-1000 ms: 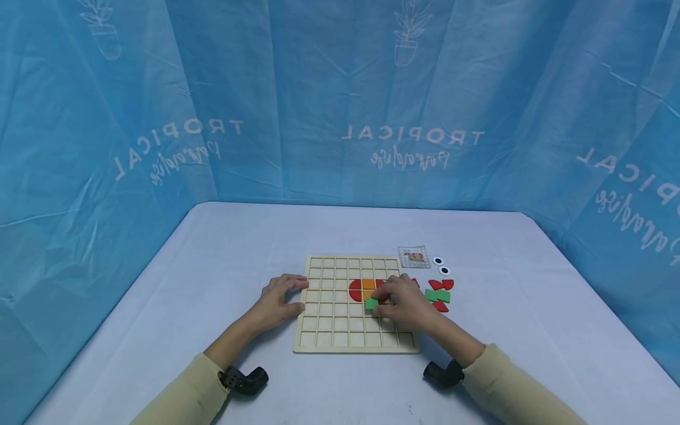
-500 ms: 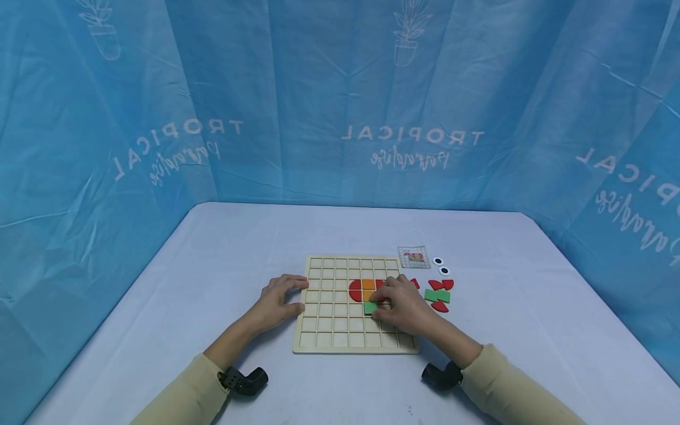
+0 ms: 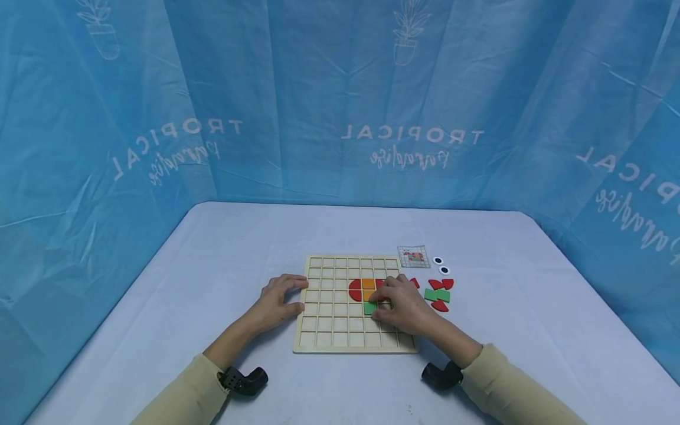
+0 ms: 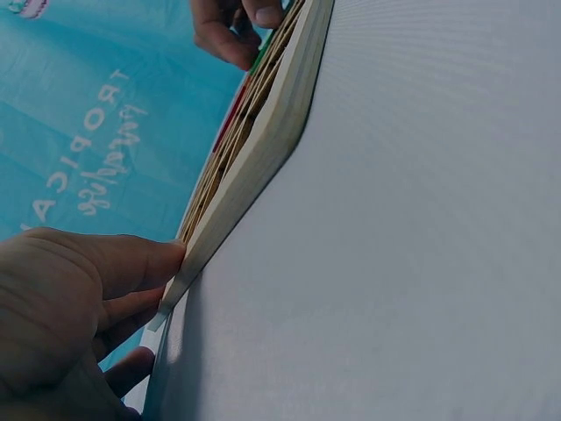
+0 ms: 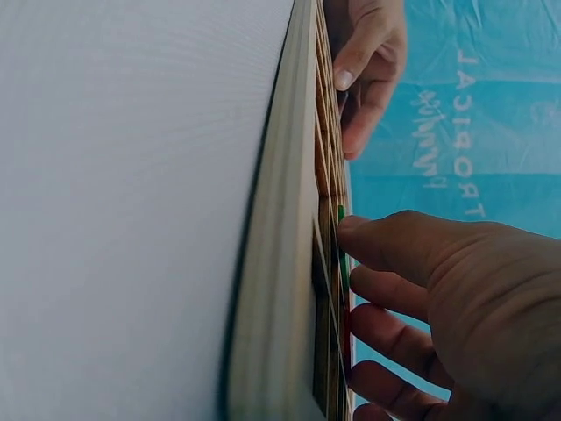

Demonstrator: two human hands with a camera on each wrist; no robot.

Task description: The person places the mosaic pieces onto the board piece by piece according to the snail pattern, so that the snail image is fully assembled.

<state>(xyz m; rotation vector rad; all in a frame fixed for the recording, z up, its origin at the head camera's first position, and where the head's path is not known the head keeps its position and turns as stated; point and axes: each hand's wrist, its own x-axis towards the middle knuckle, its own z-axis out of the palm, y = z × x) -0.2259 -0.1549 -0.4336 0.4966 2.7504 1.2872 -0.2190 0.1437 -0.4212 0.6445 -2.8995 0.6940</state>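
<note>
A pale wooden grid board lies on the white table. My left hand rests at its left edge; in the left wrist view the thumb touches the side of the frame. My right hand is over the board's right half, index finger and thumb pinching a green square tile that lies in a grid cell. Just beyond that tile are two orange squares, with rounded red pieces to their left. Another red piece is partly hidden by the right hand.
Right of the board lie several loose red pieces and green tiles. Two white discs with black centres lie farther back, beside a small printed pattern card. A blue printed curtain surrounds the table's back and sides.
The green tile, tilted in the right fingers a second ago, now lies flat in a cell below the orange squares. The left hand has stayed put.
</note>
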